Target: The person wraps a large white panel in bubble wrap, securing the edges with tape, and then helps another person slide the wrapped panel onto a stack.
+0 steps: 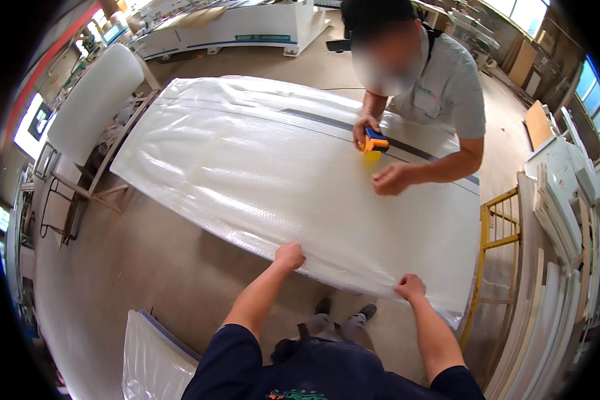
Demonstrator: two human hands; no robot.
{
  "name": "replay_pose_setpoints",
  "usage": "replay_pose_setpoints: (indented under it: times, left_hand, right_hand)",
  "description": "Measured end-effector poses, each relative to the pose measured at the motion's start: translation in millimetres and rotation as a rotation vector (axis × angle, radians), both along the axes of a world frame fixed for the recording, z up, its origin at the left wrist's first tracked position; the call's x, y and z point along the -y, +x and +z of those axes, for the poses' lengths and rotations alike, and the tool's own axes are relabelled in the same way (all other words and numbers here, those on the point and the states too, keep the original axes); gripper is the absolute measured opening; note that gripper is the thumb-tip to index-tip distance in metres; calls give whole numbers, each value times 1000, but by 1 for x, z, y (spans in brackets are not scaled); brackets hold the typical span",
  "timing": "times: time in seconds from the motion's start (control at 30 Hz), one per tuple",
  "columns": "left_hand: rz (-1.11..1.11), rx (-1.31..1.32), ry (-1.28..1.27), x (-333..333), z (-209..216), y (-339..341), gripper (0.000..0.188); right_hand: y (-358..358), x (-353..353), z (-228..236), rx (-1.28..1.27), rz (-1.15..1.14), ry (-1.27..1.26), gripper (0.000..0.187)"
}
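bubble wrap [260,180] is spread centrally, its near edge gripped by the left hand [290,256], fingers curled. a tape dispenser [376,141] is held by a co-worker [450,93]; the edge is likewise pinched by the right hand [410,287]. if tugged unevenly, the wrap could be creased.

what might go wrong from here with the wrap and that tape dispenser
The bubble wrap is wrinkled toward its left end, so taping there might trap folds. The left hand and right hand hold its near edge; if either slips, the wrap could go slack. The co-worker has a blue-and-orange tape dispenser above the wrap; if it dips, it might snag the film.
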State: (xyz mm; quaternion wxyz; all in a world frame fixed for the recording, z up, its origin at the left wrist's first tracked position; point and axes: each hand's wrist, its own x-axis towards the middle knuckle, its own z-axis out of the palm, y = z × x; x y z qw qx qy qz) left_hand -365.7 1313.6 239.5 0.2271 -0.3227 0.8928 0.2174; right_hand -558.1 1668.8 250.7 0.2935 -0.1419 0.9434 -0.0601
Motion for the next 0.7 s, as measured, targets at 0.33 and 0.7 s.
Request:
replay_pose_setpoints:
  times: [0.33, 0.7]
  left_hand:
    - [22, -13, 45, -3, 13, 4, 50]
    - [68, -34, -5, -7, 11, -5, 51]
  right_hand:
    - [0, -1, 0, -42, 38, -44, 17]
    - [-13, -6, -10, 20, 24, -9, 18]
